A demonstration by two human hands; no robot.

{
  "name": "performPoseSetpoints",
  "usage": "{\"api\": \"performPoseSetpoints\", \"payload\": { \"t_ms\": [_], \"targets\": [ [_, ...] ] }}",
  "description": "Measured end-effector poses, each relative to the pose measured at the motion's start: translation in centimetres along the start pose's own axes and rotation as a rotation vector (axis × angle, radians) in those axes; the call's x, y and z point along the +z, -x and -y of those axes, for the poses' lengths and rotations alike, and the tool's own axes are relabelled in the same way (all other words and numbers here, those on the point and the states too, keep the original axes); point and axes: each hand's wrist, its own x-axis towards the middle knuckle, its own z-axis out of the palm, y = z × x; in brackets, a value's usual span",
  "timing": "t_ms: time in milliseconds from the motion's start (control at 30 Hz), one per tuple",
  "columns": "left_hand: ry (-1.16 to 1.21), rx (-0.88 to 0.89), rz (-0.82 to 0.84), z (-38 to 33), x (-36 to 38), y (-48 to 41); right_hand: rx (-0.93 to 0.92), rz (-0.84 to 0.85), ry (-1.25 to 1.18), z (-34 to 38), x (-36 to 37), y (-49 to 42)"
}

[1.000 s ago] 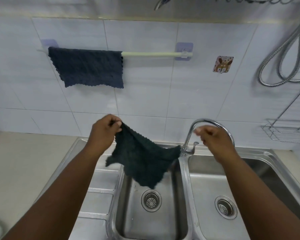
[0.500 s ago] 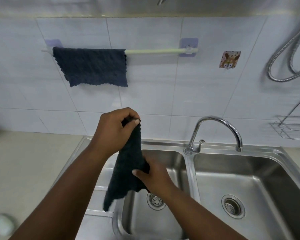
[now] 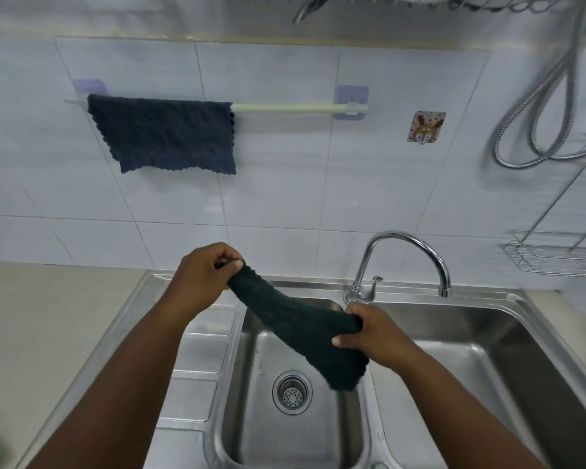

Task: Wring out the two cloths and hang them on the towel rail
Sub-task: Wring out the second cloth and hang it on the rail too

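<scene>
- The left hand [image 3: 202,279] is pinching the top end of the green cloth [image 3: 305,328], its fingers closed tight around the gathered edge.
- The right hand [image 3: 372,333] is wrapping shut around the same cloth lower down, with the free end hanging just below its grip.
- The cloth is stretching as a bunched roll between the 2 hands, slanting down to the right above the left basin of the sink [image 3: 318,445], over the drain [image 3: 292,392].
- Judging by the grip, wringing of cloth 2 is in hand; no dripping water is showing clearly.
- The blue cloth [image 3: 164,135] is hanging spread over the left part of the rail [image 3: 285,107], so 1 cloth looks done.
- The rail's right part is lying bare, between the blue cloth and the right bracket [image 3: 351,101].
- The next move is likely calling for opposite twists over the basin, then shaking the cloth open and draping it over that bare stretch, clear of the tap [image 3: 406,255].
</scene>
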Motion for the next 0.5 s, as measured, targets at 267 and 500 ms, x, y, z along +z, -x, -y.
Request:
{"api": "performPoseSetpoints", "payload": {
  "t_ms": [267,500],
  "targets": [
    [0.067,-0.053,0.015,-1.1,-0.4,-2.0,0.032,0.021,0.250,5.2,-6.9,-3.0],
    [0.141,0.455,-0.565,-2.0,-1.3,1.7,-0.506,-0.598,0.153,6.5,-8.0,-1.0]
  ]
}}
